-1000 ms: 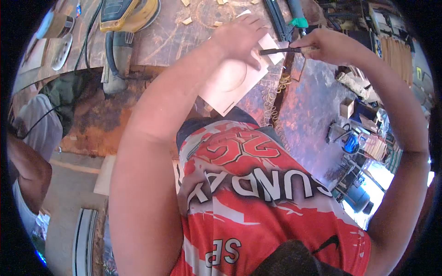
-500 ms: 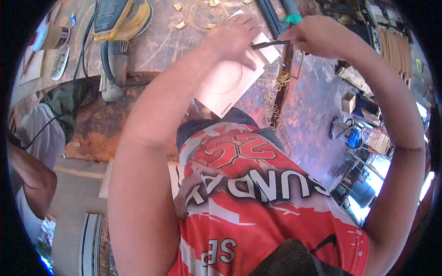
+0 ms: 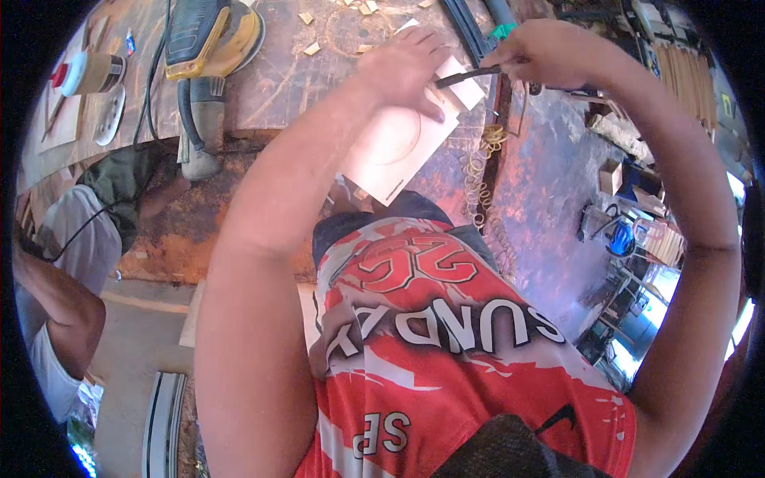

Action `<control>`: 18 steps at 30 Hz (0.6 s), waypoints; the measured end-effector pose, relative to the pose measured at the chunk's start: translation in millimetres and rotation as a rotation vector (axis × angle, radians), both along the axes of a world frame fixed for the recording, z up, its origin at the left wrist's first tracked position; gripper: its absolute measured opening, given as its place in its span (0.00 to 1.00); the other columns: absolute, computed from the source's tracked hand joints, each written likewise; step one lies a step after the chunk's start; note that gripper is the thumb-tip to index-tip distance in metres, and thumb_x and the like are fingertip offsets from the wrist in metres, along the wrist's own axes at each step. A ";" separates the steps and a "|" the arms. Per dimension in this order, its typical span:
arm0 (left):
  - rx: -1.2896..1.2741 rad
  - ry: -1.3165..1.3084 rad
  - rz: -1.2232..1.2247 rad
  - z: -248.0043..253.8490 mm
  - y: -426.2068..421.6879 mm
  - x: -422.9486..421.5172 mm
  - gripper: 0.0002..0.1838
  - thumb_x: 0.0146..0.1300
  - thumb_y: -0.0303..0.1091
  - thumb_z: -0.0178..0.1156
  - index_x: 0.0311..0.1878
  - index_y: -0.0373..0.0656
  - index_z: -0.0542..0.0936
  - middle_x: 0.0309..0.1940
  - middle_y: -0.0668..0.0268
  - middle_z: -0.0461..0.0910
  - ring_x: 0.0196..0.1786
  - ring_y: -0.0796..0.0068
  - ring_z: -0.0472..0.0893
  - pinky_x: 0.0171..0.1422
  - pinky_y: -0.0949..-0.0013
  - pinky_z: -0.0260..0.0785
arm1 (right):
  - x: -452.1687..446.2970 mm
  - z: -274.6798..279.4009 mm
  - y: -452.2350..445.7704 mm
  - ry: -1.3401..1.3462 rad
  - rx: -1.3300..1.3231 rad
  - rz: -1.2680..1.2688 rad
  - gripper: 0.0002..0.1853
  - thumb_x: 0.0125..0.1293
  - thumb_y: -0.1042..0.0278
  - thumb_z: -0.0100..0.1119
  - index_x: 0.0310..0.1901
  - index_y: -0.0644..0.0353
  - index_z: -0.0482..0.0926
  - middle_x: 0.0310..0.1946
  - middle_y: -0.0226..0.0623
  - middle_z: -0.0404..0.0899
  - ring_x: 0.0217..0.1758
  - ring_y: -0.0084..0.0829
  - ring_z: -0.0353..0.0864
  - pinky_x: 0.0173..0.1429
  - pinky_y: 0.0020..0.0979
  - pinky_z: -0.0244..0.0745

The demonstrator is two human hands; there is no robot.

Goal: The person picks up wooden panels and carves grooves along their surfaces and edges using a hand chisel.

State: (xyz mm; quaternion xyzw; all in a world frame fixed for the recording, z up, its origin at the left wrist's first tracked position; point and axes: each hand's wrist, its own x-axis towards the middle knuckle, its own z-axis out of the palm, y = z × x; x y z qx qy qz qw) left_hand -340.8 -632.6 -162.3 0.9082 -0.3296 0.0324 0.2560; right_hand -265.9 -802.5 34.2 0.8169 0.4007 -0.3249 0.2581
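The workbench (image 3: 283, 88) stretches across the top of my view, its brown surface scuffed and stained. To my left, well apart from my hands, is 1 other person (image 3: 76, 239) in a pale top. My red shirt (image 3: 446, 350) fills the lower middle. On the bench, left of my arm, rests a yellow and dark sander (image 3: 211, 40). The pale board (image 3: 386, 155) lies at the bench's front edge, marked with a curved line, 1 corner pointing at my waist. My left hand (image 3: 406, 68) lies open on it, fingers spread, thumb apart. My right hand (image 3: 550, 52) is closed around the near end of a dark tool (image 3: 470, 76), whose tip meets the board close to my left thumb; I cannot tell how deep it sits. Farther left is a red-capped bottle (image 3: 92, 73). Beyond my left hand lie several small wood scraps (image 3: 311, 48).
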 end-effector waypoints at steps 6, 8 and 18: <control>0.001 -0.034 -0.014 -10.1 0.4 4.1 0.60 0.39 0.63 0.79 0.73 0.38 0.69 0.73 0.52 0.68 0.79 0.53 0.62 0.85 0.54 0.52 | 6.3 -5.8 -35.3 0.313 0.115 -0.339 0.22 0.72 0.62 0.61 0.67 0.48 0.79 0.49 0.47 0.87 0.47 0.31 0.86 0.57 0.37 0.78; 0.000 -0.026 -0.028 -8.7 0.1 3.6 0.60 0.40 0.67 0.77 0.73 0.39 0.69 0.73 0.52 0.68 0.80 0.54 0.61 0.85 0.48 0.48 | -11.6 -18.6 -80.6 0.295 0.290 -0.263 0.24 0.74 0.60 0.59 0.70 0.45 0.76 0.54 0.49 0.85 0.52 0.39 0.87 0.60 0.40 0.77; 0.180 -0.025 0.016 -2.8 -0.1 -0.7 0.61 0.43 0.72 0.74 0.77 0.46 0.65 0.76 0.59 0.65 0.81 0.54 0.58 0.86 0.40 0.37 | -178.7 -139.4 -169.5 0.198 0.895 -0.995 0.21 0.76 0.65 0.58 0.68 0.52 0.77 0.61 0.46 0.82 0.65 0.42 0.81 0.68 0.38 0.73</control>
